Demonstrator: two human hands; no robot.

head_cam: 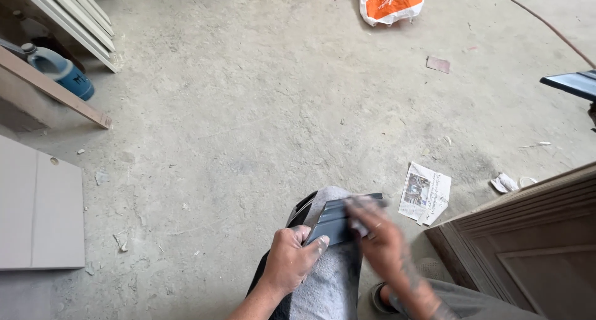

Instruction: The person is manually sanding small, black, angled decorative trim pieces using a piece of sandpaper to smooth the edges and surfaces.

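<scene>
Dark ribbed panel held across a knee above the dusty concrete floor (248, 121).
The left hand (290, 260) clamps the panel's (335, 224) near end, fingers curled over it; the right hand (380, 236), blurred, presses flat on its grooved face, over a grey, dust-whitened trouser leg (329, 283).

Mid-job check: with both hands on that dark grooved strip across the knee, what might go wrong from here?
1. The dark grooved moulding strip rests only on the knee, pinned at one end by the left hand; it may slip or tilt off.
2. The right hand is motion-blurred, moving fast along the strip; its fingers could catch an edge.
3. The brown panelled wooden door sits close by the right arm, so an elbow might knock it.
</scene>
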